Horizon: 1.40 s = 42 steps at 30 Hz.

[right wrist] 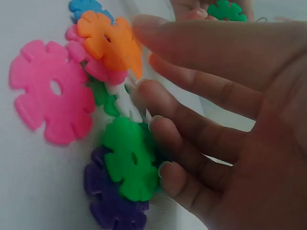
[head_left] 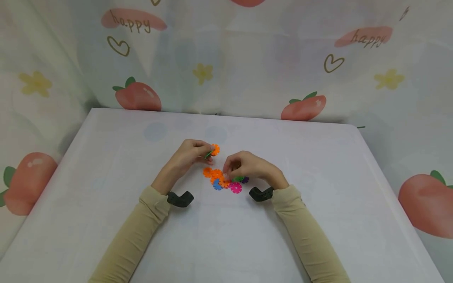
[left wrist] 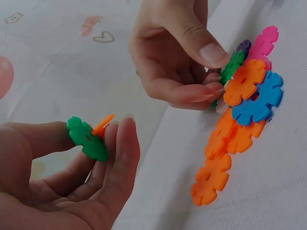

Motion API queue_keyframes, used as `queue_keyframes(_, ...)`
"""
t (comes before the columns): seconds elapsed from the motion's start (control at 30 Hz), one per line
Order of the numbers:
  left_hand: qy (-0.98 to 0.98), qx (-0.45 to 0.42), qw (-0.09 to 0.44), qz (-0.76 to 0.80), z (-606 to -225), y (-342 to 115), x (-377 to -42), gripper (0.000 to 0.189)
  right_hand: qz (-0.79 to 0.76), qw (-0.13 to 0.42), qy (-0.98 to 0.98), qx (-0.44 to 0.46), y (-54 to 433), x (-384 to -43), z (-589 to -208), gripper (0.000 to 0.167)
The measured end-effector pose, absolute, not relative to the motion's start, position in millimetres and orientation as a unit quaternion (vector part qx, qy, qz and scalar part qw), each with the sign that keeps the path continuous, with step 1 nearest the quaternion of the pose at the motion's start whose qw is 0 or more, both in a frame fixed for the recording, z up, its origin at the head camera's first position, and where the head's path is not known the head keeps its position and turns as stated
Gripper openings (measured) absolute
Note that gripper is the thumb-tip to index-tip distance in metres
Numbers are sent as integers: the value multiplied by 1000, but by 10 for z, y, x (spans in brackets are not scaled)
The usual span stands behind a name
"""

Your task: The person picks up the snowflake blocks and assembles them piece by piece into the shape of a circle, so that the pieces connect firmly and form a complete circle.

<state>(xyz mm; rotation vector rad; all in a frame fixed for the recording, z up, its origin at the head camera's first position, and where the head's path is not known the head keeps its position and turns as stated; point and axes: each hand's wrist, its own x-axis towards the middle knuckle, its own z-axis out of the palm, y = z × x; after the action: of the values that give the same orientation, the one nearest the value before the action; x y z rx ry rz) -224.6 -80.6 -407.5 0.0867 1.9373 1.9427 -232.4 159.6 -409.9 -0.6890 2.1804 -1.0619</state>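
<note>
Bkgd cloth (head_left: 247, 78), w/ fruit, hearts + "happy" print, hangs behind the far edge of the white table (head_left: 329, 165); far L + far R corners both show. L sleeve (head_left: 129, 239) and R sleeve (head_left: 311, 236), both beige, come in from the near side.

R hand (head_left: 249, 165) is just over the pile, its R-edge side; thumb + fingers bent, spaced apart, tips right at the discs. Can't tell if they pinch one. L hand (head_left: 189, 156) is up off the surface, a bit closer to the far edge than the pile.

Pile of notched discs (head_left: 216, 174): approx midway btwn L + R edges, well in from the far edge. Black wrist pcs, L one (head_left: 181, 199) + R one (head_left: 261, 194), sit by the cuffs.

Held pair: green disc (left wrist: 88, 141) pinched btwn L thumb + fingers, w/ an orange disc (left wrist: 103, 123) at an angle against it.

In pile: orange end disc (left wrist: 211, 179) toward L edge, blue disc (left wrist: 266, 96) + pink disc (right wrist: 36, 84) on near side, purple disc (right wrist: 108, 196) toward R edge, partly under another green disc (right wrist: 122, 167). White disc (right wrist: 125, 103) shows partly, by R fingertips.
</note>
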Motion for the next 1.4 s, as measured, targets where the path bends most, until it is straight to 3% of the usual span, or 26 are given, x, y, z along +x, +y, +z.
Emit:
queue_keyframes(0.37,671,29,203,712,-4068,-792,-2235,29,-336,280,858,-270,1510,-2275,-4124,19)
queue_keyframes(0.67,675,24,209,708,-4095,-773,-2236,31,-384,270,843,-262,1606,-2346,-4151,3)
queue_keyframes(0.97,670,24,202,713,-4071,-764,-2227,33,-491,164,831,-203,1664,-2367,-4137,23)
queue_keyframes(1.4,692,26,177,700,-4050,-693,-2207,32,-576,156,794,-117,1561,-2329,-4092,41)
